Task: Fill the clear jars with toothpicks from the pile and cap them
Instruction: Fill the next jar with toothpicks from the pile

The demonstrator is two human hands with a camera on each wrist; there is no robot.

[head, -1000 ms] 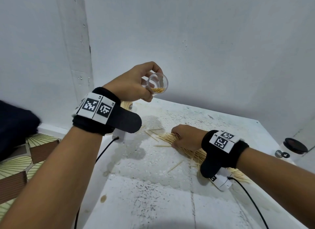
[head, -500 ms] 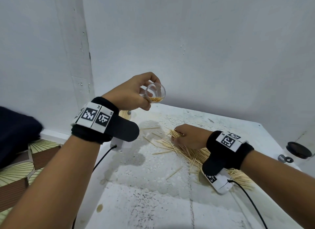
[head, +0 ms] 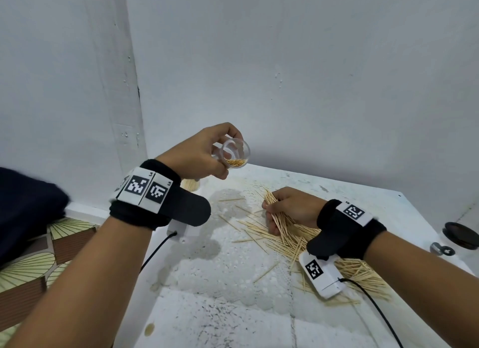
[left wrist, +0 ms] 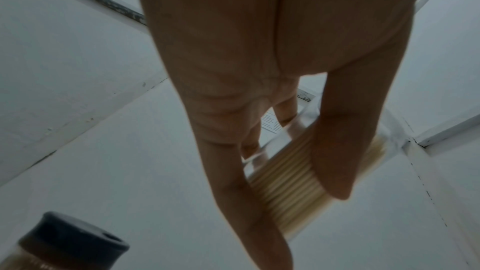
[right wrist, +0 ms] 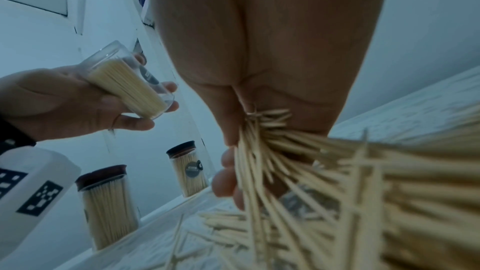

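A part-filled clear jar [head: 235, 153] is gripped tilted in the left hand [head: 197, 156], mouth turned toward the pile [head: 337, 254], presumably for easier loading, while a bunch of toothpicks [head: 278, 218] is clutched by the right hand [head: 293, 207] at the pile's left end.

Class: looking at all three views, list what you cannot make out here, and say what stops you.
- Right hand fingertips: head view, hidden by the toothpick bundle.
- Clear jar mouth: left wrist view, blocked by fingers.
- Capped jar label text: right wrist view, too small.
- Left hand palm: head view, faces away.
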